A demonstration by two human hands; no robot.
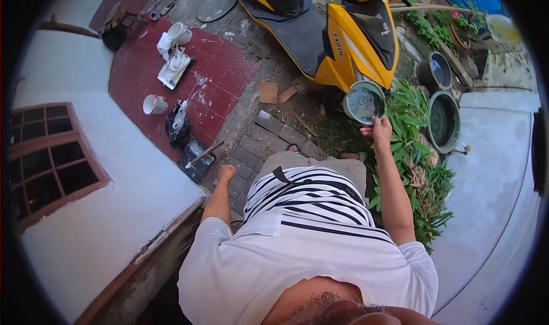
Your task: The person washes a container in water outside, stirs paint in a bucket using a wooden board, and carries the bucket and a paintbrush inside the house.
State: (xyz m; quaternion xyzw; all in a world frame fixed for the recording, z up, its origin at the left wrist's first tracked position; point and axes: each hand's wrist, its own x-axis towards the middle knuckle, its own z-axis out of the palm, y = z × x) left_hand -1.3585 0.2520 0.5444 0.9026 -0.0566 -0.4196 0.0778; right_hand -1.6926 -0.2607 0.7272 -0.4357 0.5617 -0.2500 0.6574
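Bucket, green, is in grasp: right hand clasps rim. Inside, whitish residue is left. Left hand looks curled; cannot tell if empty.

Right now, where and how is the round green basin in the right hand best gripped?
Probably by the near rim of the round green basin, coming from the person's side, where the right hand holds it: the circular wall offers an edge to pinch, and its open top faces up.
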